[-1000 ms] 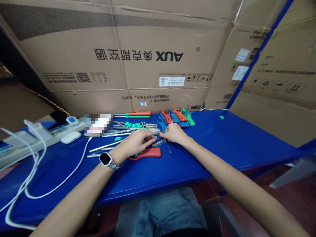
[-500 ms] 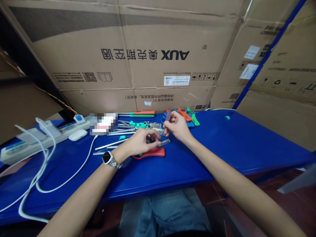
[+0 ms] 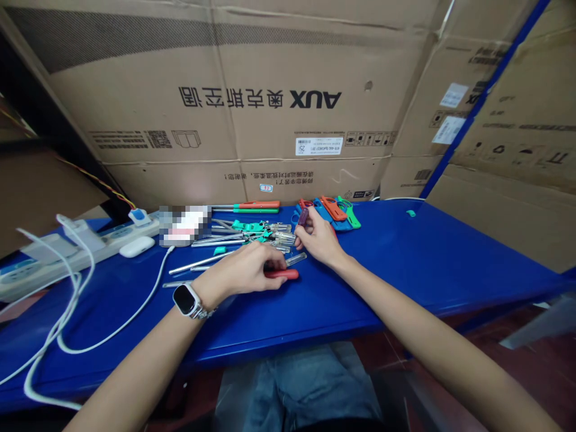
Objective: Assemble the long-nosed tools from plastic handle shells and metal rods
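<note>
Bearings from the red handle (image 3: pixel 290 274) on the blue table (image 3: pixel 405 264).

Far left of it: a white power strip (image 3: pixel 90 249), then a white rounded case (image 3: pixel 137 246). Nearer on that side, bare metal rods (image 3: pixel 198 262) lie flat. Beyond the handle, towards the cardboard (image 3: pixel 252 141), two long-necked tools, orange (image 3: pixel 265 205) and green (image 3: pixel 261 211), probably lighters.

Left hand (image 3: pixel 249 267): at the handle's left end, back of hand up, fingers curled, thumb against or over the red. Whether it grasps the handle or only rests there, cannot tell; the fingertips are partly hidden.

Beyond the handle: teal pieces (image 3: pixel 252 227) among clear-ended parts (image 3: pixel 283 228). Closer, just past its right end, a lone clear tube (image 3: pixel 297 259) lies slanted.

Right hand (image 3: pixel 317 239): beyond the handle and slightly right, pinching a purple piece (image 3: pixel 303 216) that sticks up past the fingertips; lower end hidden. Further right and beyond, coloured casings (image 3: pixel 335 208) heaped together.

Step in hand, as I judge it: handling one small part while the left hand attends the handle. Next move seems to call for a light, firm pinch, the piece's hidden end brought into view, and care around the loose tube.
</note>
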The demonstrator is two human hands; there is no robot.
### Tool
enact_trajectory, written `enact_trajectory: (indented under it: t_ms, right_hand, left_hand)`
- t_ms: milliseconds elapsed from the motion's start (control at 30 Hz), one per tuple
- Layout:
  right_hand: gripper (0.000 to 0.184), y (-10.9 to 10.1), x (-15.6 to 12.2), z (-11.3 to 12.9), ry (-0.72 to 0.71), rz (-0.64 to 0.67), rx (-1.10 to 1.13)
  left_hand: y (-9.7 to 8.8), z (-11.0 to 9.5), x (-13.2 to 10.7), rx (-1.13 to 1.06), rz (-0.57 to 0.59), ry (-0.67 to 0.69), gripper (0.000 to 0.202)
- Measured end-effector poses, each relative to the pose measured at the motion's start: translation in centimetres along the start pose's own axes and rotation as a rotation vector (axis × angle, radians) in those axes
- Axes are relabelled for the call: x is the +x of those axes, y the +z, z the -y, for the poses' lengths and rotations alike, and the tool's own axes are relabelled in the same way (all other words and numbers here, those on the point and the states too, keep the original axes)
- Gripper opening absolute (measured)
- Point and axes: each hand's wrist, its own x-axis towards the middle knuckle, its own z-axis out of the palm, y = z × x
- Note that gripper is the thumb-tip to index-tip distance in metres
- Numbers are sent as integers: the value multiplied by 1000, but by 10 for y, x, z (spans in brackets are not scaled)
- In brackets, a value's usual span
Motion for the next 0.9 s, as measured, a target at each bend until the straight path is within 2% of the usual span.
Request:
enact_trajectory:
  t_ms: [133, 267, 433, 533, 667, 900]
  right_hand:
    - [18, 1, 2, 1, 38, -59, 151]
    - [20, 2, 2, 5, 93, -54, 292]
    - [22, 4, -3, 14, 103, -19, 379]
    - [23, 7, -6, 19, 81, -26, 420]
    - [23, 12, -10, 24, 54, -28, 438]
    - [25, 12, -13, 27, 6, -46, 422]
  left_hand:
    - [0, -2, -4, 16, 13, 3, 27]
    - [2, 5, -9, 43, 9, -16, 22]
    - [3, 11, -7, 37, -104, -38, 18]
    - [6, 9, -2, -46, -179, -93, 23]
    - [12, 10, 3, -223, -212, -180, 30]
    - [12, 13, 4, -474, -244, -266, 18]
